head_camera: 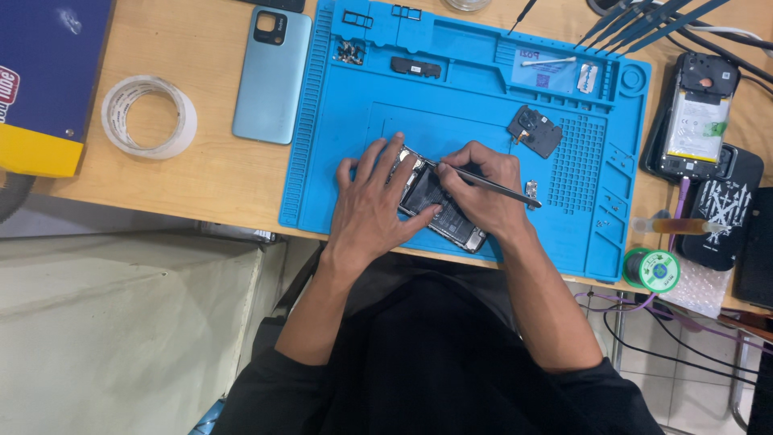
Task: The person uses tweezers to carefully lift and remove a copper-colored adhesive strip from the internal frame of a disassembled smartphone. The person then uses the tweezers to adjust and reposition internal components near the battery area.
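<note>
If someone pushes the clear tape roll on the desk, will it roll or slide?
The tape roll lies flat on its side on the wooden desk, so it would probably slide, not roll. It looks hollow, likely light. Stood on edge, it might roll.

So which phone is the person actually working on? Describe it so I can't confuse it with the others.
Start at the blue work mat covering the desk's middle. Near its front edge lies an opened phone, pinned by the left hand while the right hand probes it with a thin metal tool. Unlike the other phones, it lies on the mat.
</note>
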